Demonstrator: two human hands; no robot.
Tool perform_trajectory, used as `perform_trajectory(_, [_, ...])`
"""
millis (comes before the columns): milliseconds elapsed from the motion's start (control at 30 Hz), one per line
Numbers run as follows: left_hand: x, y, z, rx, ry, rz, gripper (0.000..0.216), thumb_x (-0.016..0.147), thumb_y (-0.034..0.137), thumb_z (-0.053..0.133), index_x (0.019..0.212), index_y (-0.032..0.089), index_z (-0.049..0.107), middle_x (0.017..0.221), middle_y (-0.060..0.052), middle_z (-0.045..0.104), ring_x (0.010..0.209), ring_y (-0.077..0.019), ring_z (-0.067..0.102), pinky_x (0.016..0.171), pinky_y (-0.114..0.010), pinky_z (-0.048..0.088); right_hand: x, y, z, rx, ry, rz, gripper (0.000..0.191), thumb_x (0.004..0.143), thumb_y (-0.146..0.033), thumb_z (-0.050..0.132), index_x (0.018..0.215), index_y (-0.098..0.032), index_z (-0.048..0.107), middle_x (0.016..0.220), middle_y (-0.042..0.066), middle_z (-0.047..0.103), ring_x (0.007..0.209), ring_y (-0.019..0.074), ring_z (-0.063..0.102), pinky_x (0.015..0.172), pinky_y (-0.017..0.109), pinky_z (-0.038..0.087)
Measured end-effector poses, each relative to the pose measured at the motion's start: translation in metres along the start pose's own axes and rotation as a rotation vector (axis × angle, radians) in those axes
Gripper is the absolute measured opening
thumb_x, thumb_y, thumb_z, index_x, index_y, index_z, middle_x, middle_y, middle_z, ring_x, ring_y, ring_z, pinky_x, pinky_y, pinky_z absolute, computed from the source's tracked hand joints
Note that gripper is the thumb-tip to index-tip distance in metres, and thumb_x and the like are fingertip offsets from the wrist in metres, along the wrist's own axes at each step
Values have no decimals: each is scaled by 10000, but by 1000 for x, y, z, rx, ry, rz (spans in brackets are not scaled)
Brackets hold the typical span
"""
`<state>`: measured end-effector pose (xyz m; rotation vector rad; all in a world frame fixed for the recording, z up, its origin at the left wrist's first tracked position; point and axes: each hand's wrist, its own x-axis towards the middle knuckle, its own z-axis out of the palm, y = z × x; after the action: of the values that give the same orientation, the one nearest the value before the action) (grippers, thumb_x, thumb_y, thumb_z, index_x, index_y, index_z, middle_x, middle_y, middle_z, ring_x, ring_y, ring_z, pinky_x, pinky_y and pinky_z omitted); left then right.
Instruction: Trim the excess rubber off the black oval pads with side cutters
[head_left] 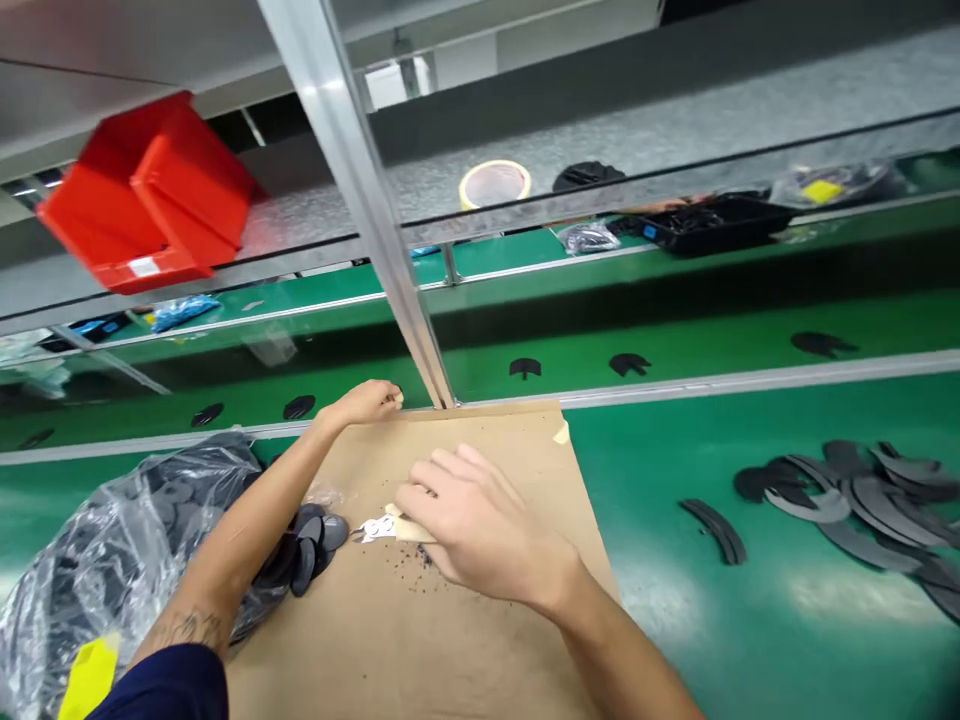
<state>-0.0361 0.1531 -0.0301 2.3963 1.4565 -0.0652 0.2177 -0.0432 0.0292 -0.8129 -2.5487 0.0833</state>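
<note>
A brown cardboard sheet lies on the green bench in front of me. My left hand reaches to its far left corner, fingers curled at the cardboard's far edge by the metal post. My right hand rests palm down in the middle of the sheet, fingers closed over a small pale tool with a shiny tip that pokes out to the left. A heap of dark round discs spills onto the cardboard from a clear plastic bag at my left forearm. Small black crumbs lie under my right hand.
Dark curved foam offcuts lie at right on the green surface, one strip nearer. Black pieces sit on the belt behind a metal rail. An aluminium post rises ahead. A shelf holds red bins and a tape roll.
</note>
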Motion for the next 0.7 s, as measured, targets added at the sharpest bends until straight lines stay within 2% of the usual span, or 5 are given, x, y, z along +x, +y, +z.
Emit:
perform_trajectory(133, [-1, 50, 3, -96, -115, 318, 296, 988, 433, 570, 1000, 184, 729, 954, -30, 752, 853, -166, 686, 788, -240, 511, -2, 2, 0, 5, 43, -4, 60, 940, -140, 569, 950, -186, 607, 909, 31, 645, 824, 189, 456, 741, 341, 311])
perform_trajectory(233, [36, 94, 24, -89, -7, 433, 247, 999, 357, 540, 1043, 186, 712, 1032, -63, 743, 955, -199, 686, 888, -298, 527, -3, 4, -2, 6, 49, 18, 68, 912, -143, 608, 967, -183, 611, 945, 29, 660, 843, 189, 469, 736, 342, 325])
perform_trajectory(367, [109, 142, 60, -98, 94, 398, 302, 983, 257, 564, 1257, 172, 657, 1326, -129, 664, 1262, -246, 603, 1114, -396, 474, -4, 5, -8, 22, 20, 24, 64, 943, -162, 570, 981, -188, 614, 963, 29, 665, 872, 187, 488, 738, 343, 350])
perform_trajectory(467, [146, 166, 81, -124, 154, 325, 327, 1002, 316, 596, 1269, 131, 632, 1323, -149, 643, 1212, -249, 628, 1069, -449, 518, -5, 6, -10, 9, -1, 33, 60, 959, -197, 568, 988, -194, 620, 978, 31, 667, 889, 188, 497, 760, 342, 370])
perform_trajectory(700, [149, 173, 81, -243, 286, 126, 224, 999, 347, 638, 1063, 137, 679, 1071, -74, 695, 986, -190, 678, 908, -391, 582, -9, 7, -9, -18, 38, 28, 77, 940, -237, 617, 1003, -194, 622, 986, 22, 658, 894, 187, 492, 759, 342, 392])
